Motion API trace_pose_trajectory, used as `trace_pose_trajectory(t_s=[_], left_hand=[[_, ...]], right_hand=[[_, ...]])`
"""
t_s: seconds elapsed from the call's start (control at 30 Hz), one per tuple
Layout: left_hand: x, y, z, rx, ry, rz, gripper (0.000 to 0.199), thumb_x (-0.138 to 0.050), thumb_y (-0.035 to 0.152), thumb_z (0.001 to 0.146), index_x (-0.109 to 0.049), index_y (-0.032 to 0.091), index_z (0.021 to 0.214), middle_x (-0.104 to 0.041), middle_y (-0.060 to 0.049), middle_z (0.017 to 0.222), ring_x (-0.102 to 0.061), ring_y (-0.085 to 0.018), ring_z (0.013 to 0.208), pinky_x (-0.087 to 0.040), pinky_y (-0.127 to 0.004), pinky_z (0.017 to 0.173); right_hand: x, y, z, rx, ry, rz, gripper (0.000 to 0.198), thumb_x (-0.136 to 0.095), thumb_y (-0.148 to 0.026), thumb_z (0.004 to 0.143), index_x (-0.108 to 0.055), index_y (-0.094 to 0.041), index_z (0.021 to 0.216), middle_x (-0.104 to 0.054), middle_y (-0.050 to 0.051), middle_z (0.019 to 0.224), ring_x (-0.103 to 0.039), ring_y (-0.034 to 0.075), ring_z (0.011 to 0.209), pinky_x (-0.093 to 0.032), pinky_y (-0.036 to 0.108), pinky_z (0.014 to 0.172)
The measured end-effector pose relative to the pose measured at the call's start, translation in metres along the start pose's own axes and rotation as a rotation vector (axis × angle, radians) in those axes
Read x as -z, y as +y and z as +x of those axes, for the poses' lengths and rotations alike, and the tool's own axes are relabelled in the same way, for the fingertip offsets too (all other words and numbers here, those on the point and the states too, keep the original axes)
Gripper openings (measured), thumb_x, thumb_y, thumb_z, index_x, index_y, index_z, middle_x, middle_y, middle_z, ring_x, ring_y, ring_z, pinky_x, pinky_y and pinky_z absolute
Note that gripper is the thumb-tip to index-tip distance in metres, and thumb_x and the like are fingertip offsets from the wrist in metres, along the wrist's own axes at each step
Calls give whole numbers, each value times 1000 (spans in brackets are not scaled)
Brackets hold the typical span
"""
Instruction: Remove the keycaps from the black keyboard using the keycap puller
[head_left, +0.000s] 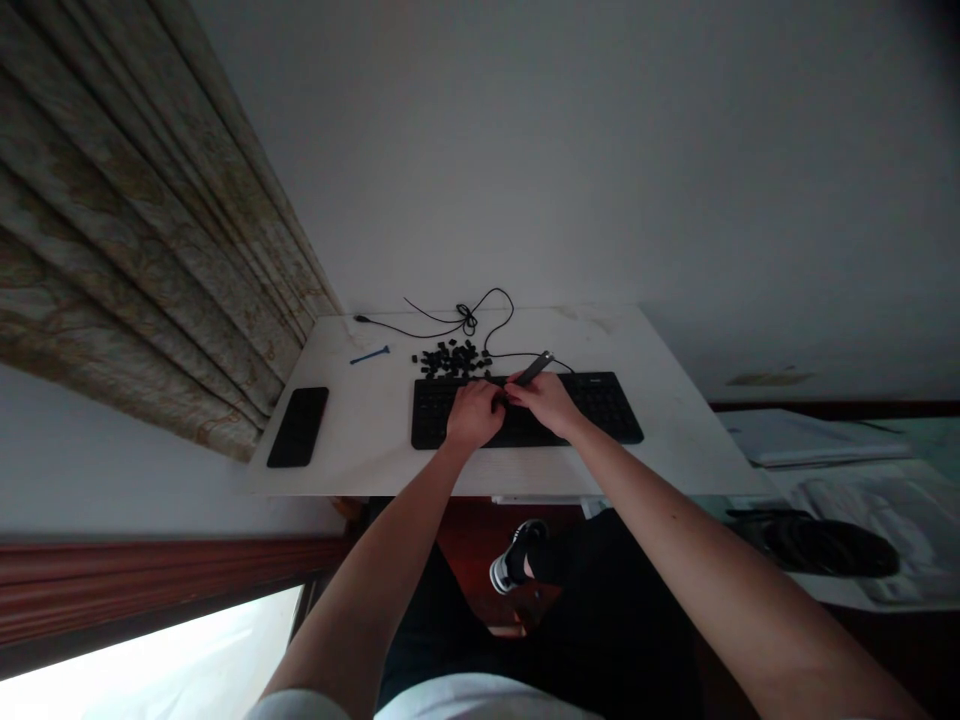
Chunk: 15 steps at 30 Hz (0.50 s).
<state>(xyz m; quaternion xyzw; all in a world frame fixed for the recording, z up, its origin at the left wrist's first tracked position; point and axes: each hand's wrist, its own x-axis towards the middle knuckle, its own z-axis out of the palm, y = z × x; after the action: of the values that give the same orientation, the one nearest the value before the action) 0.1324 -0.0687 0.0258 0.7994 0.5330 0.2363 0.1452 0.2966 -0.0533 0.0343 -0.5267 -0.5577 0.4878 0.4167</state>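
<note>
A black keyboard lies across the front part of the white table, and both hands are on it. My left hand rests over its left-middle part, fingers reaching to the back rows and the thumb apart. Close beside it, my right hand grips a slim dark tool with a shiny metal end pointing up and to the right. The tool's lower end is hidden by the fingers, so I cannot tell its kind. Behind the keyboard sits a pile of loose black keycaps.
A thin blue tool and a black phone lie on the left of the white table. The keyboard's black cable is bundled at the back. A curtain hangs at left. Papers and a black item are at right.
</note>
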Motion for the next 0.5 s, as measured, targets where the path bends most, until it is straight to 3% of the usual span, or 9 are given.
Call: trace_pose_trajectory(t_s=[0.1,0.37,0.5], left_hand=[[0,0,0,-27,-13,9,12,-60,22,91,-67,21,100,-67,-8,106,-59,-26,110,-45,-43,98],[-2,-2,1,-40,-50,62,16,-59,31,96,-66,18,103,-66,-11,106,-58,-28,110,-45,-44,96],[-4,-3,1,-53,-41,69,16,-60,29,95,-66,18,105,-66,-11,109,-58,-28,110,-44,-44,97]], right_hand=[[1,0,-4,12,3,35,23,-72,-36,78,-71,-16,88,-72,4,81,-71,19,79,-60,33,76],[-4,-19,-6,131,19,-419,12,-66,-25,82,-74,-16,83,-73,5,77,-71,21,75,-55,31,75],[-7,-45,-5,166,36,-416,13,-63,-24,85,-74,-16,83,-74,6,77,-70,21,74,-55,30,73]])
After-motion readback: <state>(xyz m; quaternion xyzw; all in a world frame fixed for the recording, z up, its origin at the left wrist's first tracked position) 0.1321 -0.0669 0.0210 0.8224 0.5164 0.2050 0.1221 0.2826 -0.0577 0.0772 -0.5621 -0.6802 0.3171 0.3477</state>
